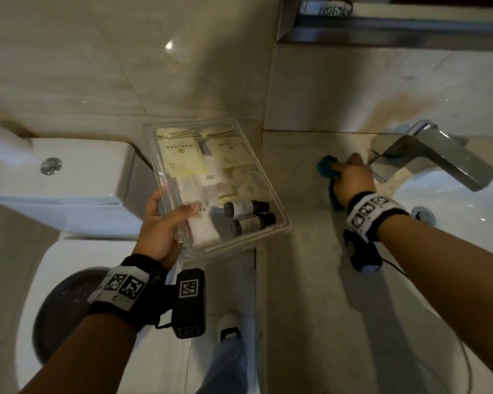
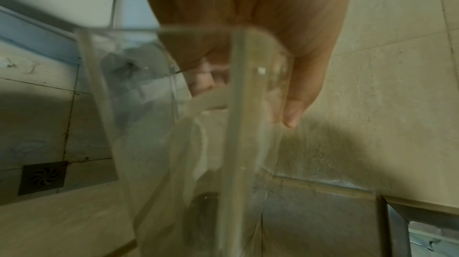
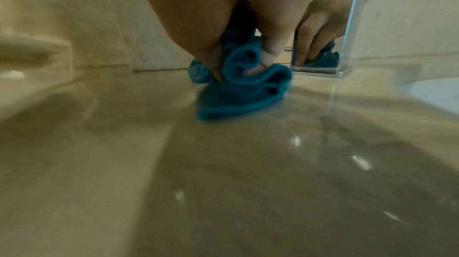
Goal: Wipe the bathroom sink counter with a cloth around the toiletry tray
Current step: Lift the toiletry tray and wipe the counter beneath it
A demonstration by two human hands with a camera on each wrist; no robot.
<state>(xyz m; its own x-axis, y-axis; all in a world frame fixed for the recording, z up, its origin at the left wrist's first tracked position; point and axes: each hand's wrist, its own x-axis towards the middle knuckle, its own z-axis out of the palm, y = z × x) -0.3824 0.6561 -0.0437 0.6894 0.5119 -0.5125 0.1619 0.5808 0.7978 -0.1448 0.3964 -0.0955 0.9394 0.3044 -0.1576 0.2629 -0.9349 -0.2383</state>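
My left hand (image 1: 165,223) grips the near left corner of a clear plastic toiletry tray (image 1: 282,223), thumb inside the rim, and holds it in the air off the counter's left edge, above the toilet. The tray holds cream sachets, white tubes and two small dark bottles (image 1: 249,216). In the left wrist view the tray wall (image 2: 236,115) is clamped between thumb and fingers (image 2: 295,112). My right hand (image 1: 352,182) grips a bunched teal cloth (image 1: 326,164) and presses it on the beige stone counter (image 1: 310,294) at the back, just left of the chrome faucet (image 1: 439,155). The cloth (image 3: 238,92) lies crumpled under my fingers.
A white basin (image 1: 467,223) lies right of the faucet, with a mirror frame (image 1: 396,32) above. A white toilet (image 1: 77,177) stands left of the counter. A floor drain (image 2: 42,177) sits in the tiles below. My shoe (image 1: 229,325) shows by the counter front.
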